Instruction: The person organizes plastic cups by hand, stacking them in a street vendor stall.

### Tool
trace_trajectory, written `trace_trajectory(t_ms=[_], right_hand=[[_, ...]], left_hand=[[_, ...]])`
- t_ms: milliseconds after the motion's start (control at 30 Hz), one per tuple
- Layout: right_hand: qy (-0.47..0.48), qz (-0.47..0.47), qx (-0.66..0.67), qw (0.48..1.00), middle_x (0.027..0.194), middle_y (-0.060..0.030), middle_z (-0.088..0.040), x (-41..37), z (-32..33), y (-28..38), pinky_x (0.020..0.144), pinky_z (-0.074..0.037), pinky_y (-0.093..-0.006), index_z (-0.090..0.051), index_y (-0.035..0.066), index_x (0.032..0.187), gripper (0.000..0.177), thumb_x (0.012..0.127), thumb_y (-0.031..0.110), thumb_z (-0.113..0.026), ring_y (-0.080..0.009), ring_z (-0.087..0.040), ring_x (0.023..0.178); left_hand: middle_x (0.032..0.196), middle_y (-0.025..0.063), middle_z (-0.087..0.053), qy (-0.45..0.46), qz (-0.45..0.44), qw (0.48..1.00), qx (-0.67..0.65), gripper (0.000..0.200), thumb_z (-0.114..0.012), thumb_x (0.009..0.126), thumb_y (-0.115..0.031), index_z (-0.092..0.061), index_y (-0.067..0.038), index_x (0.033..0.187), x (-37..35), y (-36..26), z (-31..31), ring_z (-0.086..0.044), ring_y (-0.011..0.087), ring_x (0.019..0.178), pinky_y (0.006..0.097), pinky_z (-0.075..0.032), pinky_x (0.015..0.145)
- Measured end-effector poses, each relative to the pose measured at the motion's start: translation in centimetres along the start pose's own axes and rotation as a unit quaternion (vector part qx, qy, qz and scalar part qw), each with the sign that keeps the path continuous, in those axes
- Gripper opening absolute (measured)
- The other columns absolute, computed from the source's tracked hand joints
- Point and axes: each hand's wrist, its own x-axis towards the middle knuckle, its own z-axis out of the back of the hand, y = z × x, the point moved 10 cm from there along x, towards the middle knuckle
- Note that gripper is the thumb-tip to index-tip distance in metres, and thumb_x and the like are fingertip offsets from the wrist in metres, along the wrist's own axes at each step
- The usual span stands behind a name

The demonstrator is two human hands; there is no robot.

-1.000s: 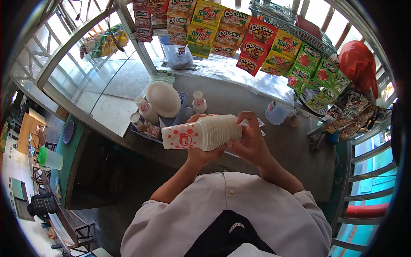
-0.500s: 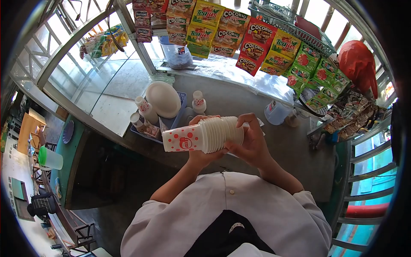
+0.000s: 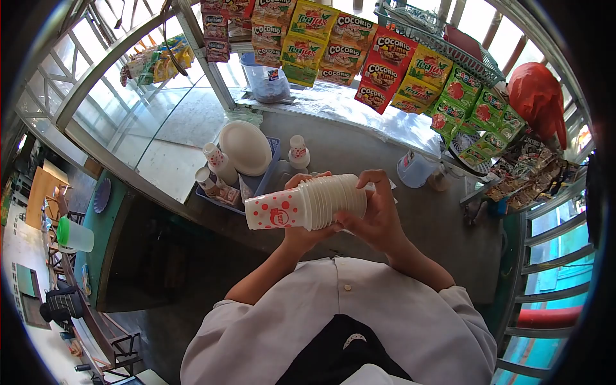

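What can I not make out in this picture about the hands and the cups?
Head view:
- Left hand: mostly hidden under the stack of paper cups.
- Right hand: palm hidden, turned toward the cups' rims.
- Number of cups: rims too tightly nested to count.
- Blue tray: partly covered by the white plates.

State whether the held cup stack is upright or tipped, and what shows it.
Tipped on its side: the cup stack lies horizontal, gripped by the left hand, its rims toward the right hand.
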Motion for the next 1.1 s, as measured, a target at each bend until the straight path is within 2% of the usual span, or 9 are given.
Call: trace_trajectory(t_ms=[367, 433, 567, 633, 700, 767, 900, 967, 1100], right_hand=[[-0.098, 0.015, 0.005, 0.995, 0.105, -0.0140, -0.053, 0.0, 3.9, -3.0, 0.081, -0.051, -0.0319, -0.029, 0.012, 0.114, 0.045, 0.081, -0.002, -0.057, -0.0180, -0.059, 0.094], [-0.169, -0.065, 0.118, 0.976, 0.106, -0.0138, -0.052, -0.4, 5.5, -6.0, 0.084, -0.050, -0.0341, -0.029, 0.013, 0.120, 0.046, 0.082, 0.001, -0.053, -0.0190, -0.058, 0.095], [-0.131, -0.101, 0.169, 0.972, 0.112, -0.0151, -0.048, -0.8, 4.4, -8.7, 0.088, -0.049, -0.0368, -0.028, 0.015, 0.129, 0.051, 0.085, 0.005, -0.052, -0.0206, -0.055, 0.102], [-0.118, -0.203, 0.178, 0.956, 0.123, -0.0157, -0.041, -1.7, 2.7, -10.3, 0.090, -0.048, -0.0379, -0.028, 0.017, 0.137, 0.057, 0.086, 0.009, -0.053, -0.0216, -0.051, 0.112], [-0.116, -0.247, 0.116, 0.955, 0.133, -0.0164, -0.034, -2.3, 2.4, -10.9, 0.093, -0.047, -0.0380, -0.029, 0.018, 0.139, 0.066, 0.082, 0.009, -0.061, -0.0245, -0.045, 0.121], [0.000, -0.121, -0.226, 0.966, 0.139, -0.0147, -0.030, -1.7, 1.3, -9.9, 0.094, -0.047, -0.0384, -0.027, 0.018, 0.140, 0.079, 0.076, 0.008, -0.070, -0.0280, -0.043, 0.125], [0.021, -0.089, -0.297, 0.950, 0.138, -0.0142, -0.035, -0.6, 1.7, -10.3, 0.098, -0.044, -0.0407, -0.032, 0.015, 0.138, 0.084, 0.067, 0.005, -0.076, -0.0322, -0.042, 0.125], [0.031, 0.012, -0.361, 0.932, 0.130, -0.0175, -0.043, 0.3, 2.0, -9.9, 0.096, -0.044, -0.0431, -0.042, 0.012, 0.131, 0.079, 0.062, 0.005, -0.080, -0.0360, -0.046, 0.121], [0.015, -0.007, -0.340, 0.940, 0.122, -0.0180, -0.049, 1.2, 1.9, -10.1, 0.099, -0.041, -0.0442, -0.048, 0.009, 0.125, 0.071, 0.062, 0.007, -0.080, -0.0366, -0.045, 0.120]], left_hand=[[0.133, 0.0162, -0.040, -0.058, -0.020, 0.998, 0.029, 0.098, -0.087, 0.065, -0.035, -0.025, -0.005, 0.135, 0.2, -1.4, 2.2, -0.042, 0.0276, 0.127, 0.0459, -0.038, 0.105], [0.133, 0.0152, -0.039, -0.071, -0.025, 0.996, 0.041, 0.100, -0.086, 0.065, -0.041, -0.024, -0.006, 0.136, 0.2, -1.2, 2.9, -0.042, 0.0266, 0.127, 0.0448, -0.040, 0.104], [0.124, 0.0128, -0.044, -0.021, -0.033, 0.995, 0.096, 0.090, -0.085, 0.066, -0.032, -0.031, -0.004, 0.132, 0.0, -0.7, 2.1, -0.046, 0.0222, 0.117, 0.0397, -0.041, 0.099], [0.120, 0.0119, -0.047, -0.017, -0.012, 0.993, 0.119, 0.084, -0.085, 0.066, -0.025, -0.033, -0.004, 0.128, -0.3, 0.1, 2.2, -0.049, 0.0200, 0.112, 0.0364, -0.040, 0.098], [0.113, 0.0083, -0.048, -0.033, 0.006, 0.972, 0.232, 0.075, -0.085, 0.067, -0.024, -0.039, -0.004, 0.122, -0.3, 0.7, 2.9, -0.049, 0.0177, 0.109, 0.0345, -0.042, 0.094], [0.111, 0.0074, -0.048, -0.041, 0.044, 0.978, 0.199, 0.072, -0.085, 0.067, -0.025, -0.041, -0.004, 0.120, -0.4, 1.3, 3.1, -0.050, 0.0169, 0.107, 0.0338, -0.043, 0.092], [0.109, 0.0061, -0.047, -0.043, 0.097, 0.979, 0.172, 0.068, -0.085, 0.067, -0.028, -0.044, -0.005, 0.116, -0.9, 2.8, 3.4, -0.050, 0.0159, 0.103, 0.0322, -0.044, 0.089], [0.109, 0.0060, -0.047, -0.034, 0.082, 0.977, 0.192, 0.070, -0.085, 0.067, -0.030, -0.043, -0.005, 0.116, -1.2, 3.5, 3.6, -0.050, 0.0158, 0.103, 0.0322, -0.044, 0.089], [0.110, 0.0058, -0.046, -0.050, 0.076, 0.976, 0.197, 0.074, -0.085, 0.066, -0.034, -0.042, -0.005, 0.120, -0.8, 4.0, 4.8, -0.050, 0.0159, 0.103, 0.0322, -0.043, 0.089]])
